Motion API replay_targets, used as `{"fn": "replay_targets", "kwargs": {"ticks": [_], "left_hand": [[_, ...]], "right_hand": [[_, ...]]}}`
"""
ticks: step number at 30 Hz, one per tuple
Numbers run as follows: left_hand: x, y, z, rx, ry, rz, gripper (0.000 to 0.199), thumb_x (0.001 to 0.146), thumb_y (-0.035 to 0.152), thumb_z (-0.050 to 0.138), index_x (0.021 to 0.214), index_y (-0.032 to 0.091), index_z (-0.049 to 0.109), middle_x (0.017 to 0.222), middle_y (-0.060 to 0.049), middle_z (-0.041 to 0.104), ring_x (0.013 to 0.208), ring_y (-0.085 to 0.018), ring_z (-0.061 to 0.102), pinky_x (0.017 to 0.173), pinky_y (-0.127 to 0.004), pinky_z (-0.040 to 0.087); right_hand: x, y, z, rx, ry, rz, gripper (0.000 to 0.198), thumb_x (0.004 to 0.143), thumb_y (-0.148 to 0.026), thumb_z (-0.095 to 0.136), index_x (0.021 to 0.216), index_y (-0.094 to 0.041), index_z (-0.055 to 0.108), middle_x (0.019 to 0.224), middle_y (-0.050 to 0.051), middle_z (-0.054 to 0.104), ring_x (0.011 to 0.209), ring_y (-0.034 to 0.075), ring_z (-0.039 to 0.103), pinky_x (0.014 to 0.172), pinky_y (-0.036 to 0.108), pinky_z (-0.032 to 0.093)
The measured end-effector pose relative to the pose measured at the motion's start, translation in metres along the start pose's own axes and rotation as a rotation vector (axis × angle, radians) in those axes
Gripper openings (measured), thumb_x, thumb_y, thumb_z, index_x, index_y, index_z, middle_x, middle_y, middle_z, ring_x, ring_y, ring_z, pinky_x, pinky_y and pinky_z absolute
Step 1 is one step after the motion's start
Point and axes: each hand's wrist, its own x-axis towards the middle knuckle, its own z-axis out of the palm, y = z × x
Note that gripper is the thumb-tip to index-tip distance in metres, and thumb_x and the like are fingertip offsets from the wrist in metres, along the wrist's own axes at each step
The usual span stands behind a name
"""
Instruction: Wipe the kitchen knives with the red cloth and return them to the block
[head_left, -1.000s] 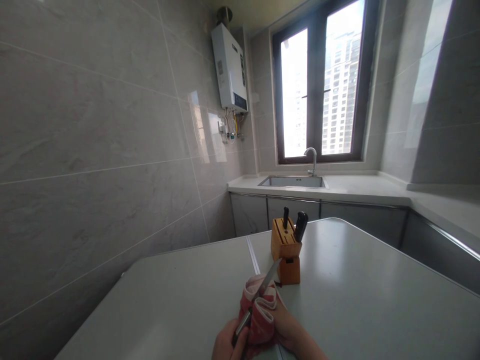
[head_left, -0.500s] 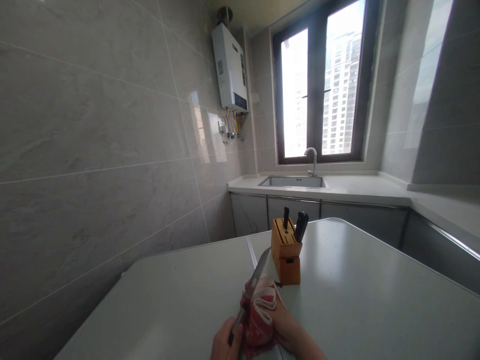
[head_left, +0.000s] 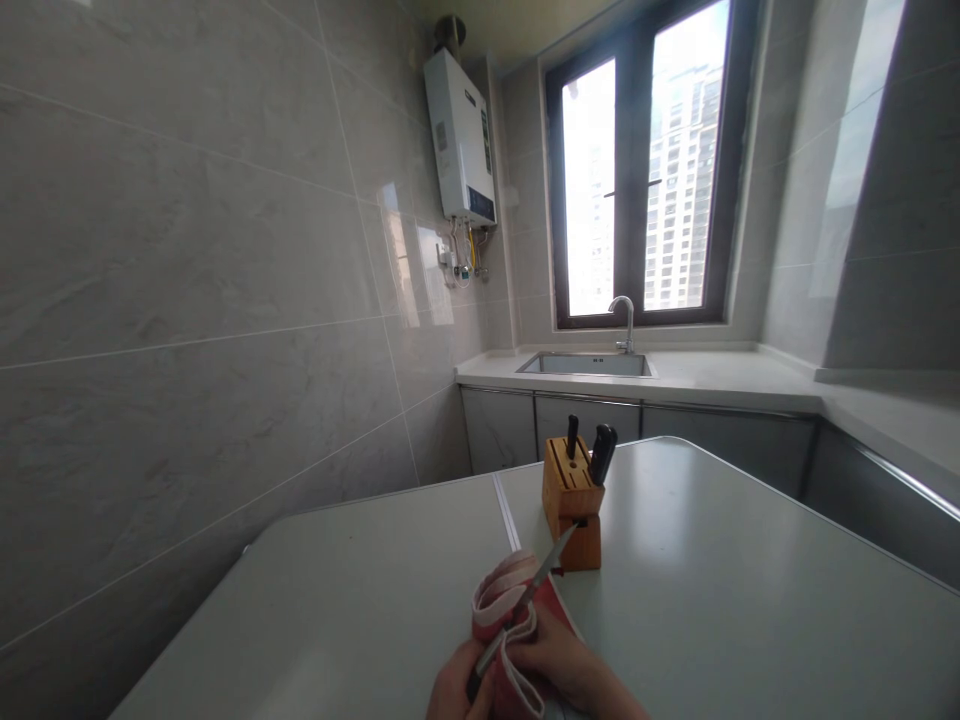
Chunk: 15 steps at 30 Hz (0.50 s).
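Note:
My left hand (head_left: 456, 682) is closed around the dark handle of a knife (head_left: 553, 560), whose blade points up and to the right. A red and white cloth (head_left: 504, 590) is bunched and folded around the middle of the blade. My right hand (head_left: 553, 655) grips this cloth from the right side, its fingers partly hidden in the folds. Beyond the blade's tip stands a wooden knife block (head_left: 574, 490) holding two black-handled knives (head_left: 603, 453). In the picture the tip overlaps the block's lower front; whether they touch I cannot tell.
The pale table (head_left: 360, 600) has a metal seam (head_left: 506, 510) running away from me. Behind it are a counter (head_left: 720, 370) with a sink (head_left: 589, 364) and a faucet (head_left: 626, 325), below a window. A water heater (head_left: 461, 140) hangs on the wall.
The knife has tilted down to the right, its tip now in front of the block's lower part. The cloth has been folded over the blade, and my right hand has shifted slightly downward.

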Motion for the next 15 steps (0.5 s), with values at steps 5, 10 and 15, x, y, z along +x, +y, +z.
{"fn": "replay_targets", "kwargs": {"ticks": [5, 10, 15], "left_hand": [[-0.0002, 0.0018, 0.0004, 0.038, 0.031, 0.014, 0.051, 0.082, 0.055, 0.044, 0.102, 0.014, 0.067, 0.098, -0.013, 0.072, 0.087, -0.025, 0.066, 0.080, -0.030, 0.051], [-0.0039, 0.0017, -0.0027, 0.065, 0.064, -0.013, 0.053, 0.086, 0.054, 0.034, 0.104, 0.017, 0.068, 0.104, -0.011, 0.071, 0.094, -0.024, 0.065, 0.086, -0.031, 0.050], [-0.0041, 0.0017, -0.0041, 0.086, 0.071, -0.052, 0.060, 0.088, 0.056, 0.024, 0.099, 0.020, 0.070, 0.098, -0.010, 0.073, 0.090, -0.024, 0.065, 0.084, -0.030, 0.050]], "right_hand": [[0.0010, 0.0053, -0.0008, 0.046, 0.044, -0.004, 0.045, 0.060, -0.020, 0.074, 0.103, -0.016, 0.062, 0.096, 0.006, 0.070, 0.094, 0.024, 0.062, 0.085, 0.035, 0.045], [0.0021, 0.0081, -0.0011, 0.045, 0.041, -0.005, 0.046, 0.060, -0.025, 0.075, 0.103, -0.015, 0.061, 0.095, 0.007, 0.070, 0.095, 0.025, 0.062, 0.086, 0.037, 0.044], [0.0029, 0.0090, -0.0024, 0.005, 0.040, -0.021, 0.042, 0.060, -0.025, 0.075, 0.099, -0.015, 0.062, 0.094, 0.006, 0.070, 0.094, 0.025, 0.061, 0.086, 0.036, 0.044]]}}
